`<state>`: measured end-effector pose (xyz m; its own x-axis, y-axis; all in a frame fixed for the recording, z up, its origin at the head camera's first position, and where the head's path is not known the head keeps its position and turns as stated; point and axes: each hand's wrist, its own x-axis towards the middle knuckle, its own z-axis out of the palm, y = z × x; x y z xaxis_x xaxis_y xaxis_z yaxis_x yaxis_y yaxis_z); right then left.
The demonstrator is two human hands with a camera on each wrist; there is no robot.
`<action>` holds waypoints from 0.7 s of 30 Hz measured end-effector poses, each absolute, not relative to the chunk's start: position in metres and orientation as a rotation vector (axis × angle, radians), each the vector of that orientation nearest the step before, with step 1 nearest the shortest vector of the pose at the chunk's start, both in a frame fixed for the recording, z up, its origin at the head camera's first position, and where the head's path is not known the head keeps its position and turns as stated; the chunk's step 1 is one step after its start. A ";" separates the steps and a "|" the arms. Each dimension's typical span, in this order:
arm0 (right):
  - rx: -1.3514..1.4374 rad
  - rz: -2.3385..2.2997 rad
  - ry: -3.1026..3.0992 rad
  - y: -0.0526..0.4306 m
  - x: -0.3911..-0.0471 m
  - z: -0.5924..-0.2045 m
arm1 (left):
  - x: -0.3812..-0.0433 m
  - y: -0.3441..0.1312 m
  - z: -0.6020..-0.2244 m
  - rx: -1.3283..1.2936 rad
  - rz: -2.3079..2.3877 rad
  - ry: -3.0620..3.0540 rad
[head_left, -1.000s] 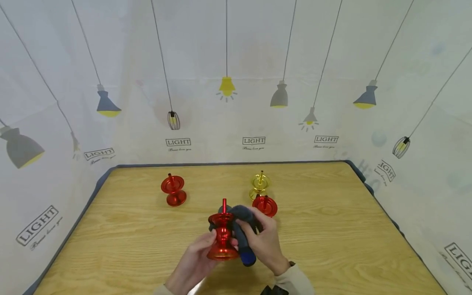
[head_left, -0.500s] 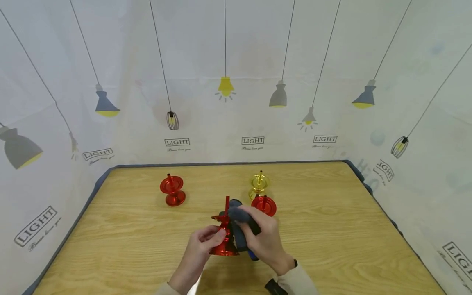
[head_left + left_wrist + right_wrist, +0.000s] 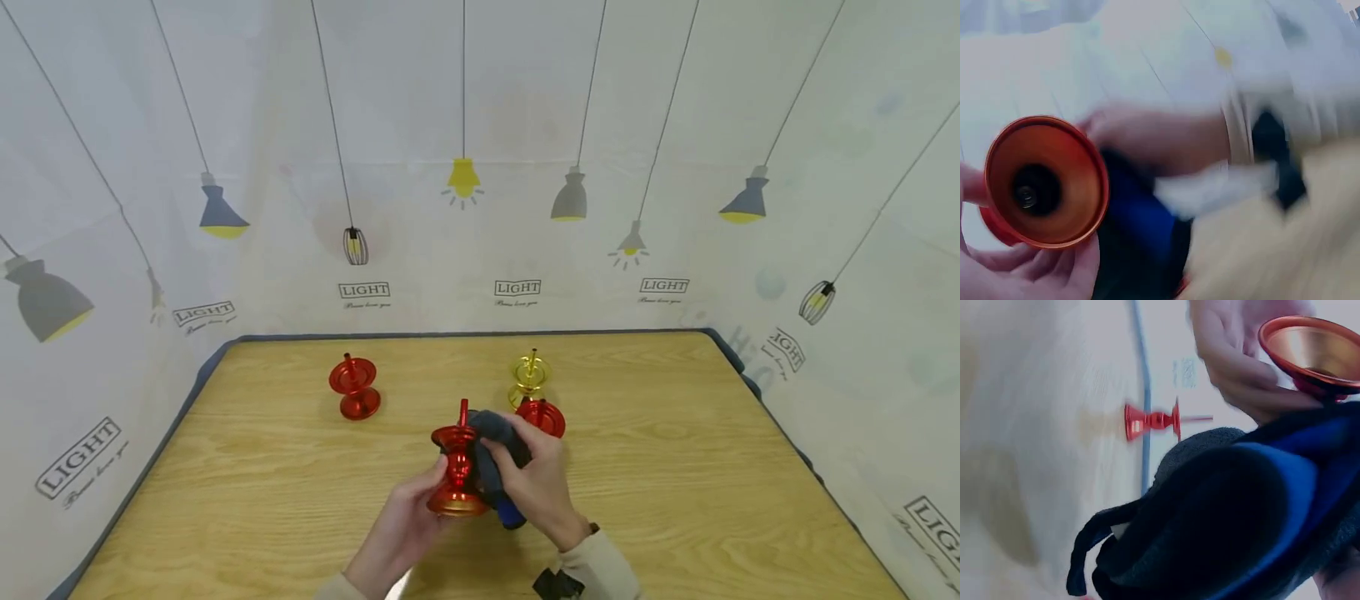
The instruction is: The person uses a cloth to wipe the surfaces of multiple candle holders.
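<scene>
In the head view my left hand [image 3: 405,521] holds a shiny red candlestick [image 3: 458,467] by its side, fingers behind it and thumb at the near left. The stem stands nearly upright, spike on top. My right hand [image 3: 543,479] grips a bunched dark cloth [image 3: 491,479] with a blue part and lays it against the candlestick's right side. From the left wrist view, the hollow orange-gold underside of the base [image 3: 1079,181] faces the camera. The cloth [image 3: 1210,519] fills much of the right wrist view, a strap loop hanging off it.
Another red candlestick [image 3: 354,387] stands at the back left of the wooden table [image 3: 262,467]. Behind my right hand stand a gold candlestick [image 3: 529,373] and a further red one [image 3: 543,418], partly hidden by the hand. A lamp-print sheet [image 3: 465,250] surrounds the table.
Half a second ago the held candlestick leaned and its upper dish showed edge-on; now it is turned nearer upright. The cloth and right hand have shifted slightly along its side. The standing candlesticks stay put.
</scene>
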<state>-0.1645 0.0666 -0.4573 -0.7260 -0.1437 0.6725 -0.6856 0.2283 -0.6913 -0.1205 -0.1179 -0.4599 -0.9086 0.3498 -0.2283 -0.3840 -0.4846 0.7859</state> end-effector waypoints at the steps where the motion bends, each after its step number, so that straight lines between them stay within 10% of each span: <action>1: 0.787 1.442 -2.031 0.067 -0.165 -0.457 | -0.121 -0.117 -0.459 -0.055 2.367 1.460; 8: 0.923 1.129 -2.024 0.068 -0.163 -0.452 | -0.122 -0.113 -0.453 -0.185 2.047 2.227; 21: 0.872 1.505 -1.970 0.071 -0.162 -0.453 | -0.124 -0.124 -0.463 0.169 2.326 1.566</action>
